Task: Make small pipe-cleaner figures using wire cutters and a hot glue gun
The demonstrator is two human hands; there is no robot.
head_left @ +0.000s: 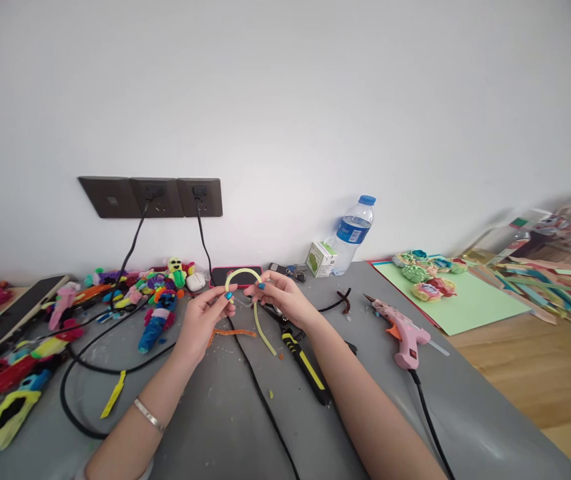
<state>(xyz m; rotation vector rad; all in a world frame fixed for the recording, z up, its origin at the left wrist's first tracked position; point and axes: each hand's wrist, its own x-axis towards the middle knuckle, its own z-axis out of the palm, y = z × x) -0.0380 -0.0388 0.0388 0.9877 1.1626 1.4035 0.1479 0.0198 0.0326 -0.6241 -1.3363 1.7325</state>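
Observation:
Above the grey table, my left hand (210,308) pinches one end of a pale yellow pipe cleaner (243,272). The pipe cleaner arches over to my right hand (281,299), whose thumb and fingers are closed on it. Its other end hangs down past the right hand toward the table. An orange pipe cleaner (235,333) lies beneath the hands. Black pliers with yellow-striped handles (307,367) rest under my right wrist, their jaws partly hidden. Behind the hands is a phone with a pink edge (219,275).
A pink glue gun (405,335) lies at right, its cord running forward. Against the wall stand a water bottle (351,235) and a small box (321,259). Fuzzy colourful figures (158,313) and black cables (85,363) cover the left. Paper flowers sit on green paper (480,303).

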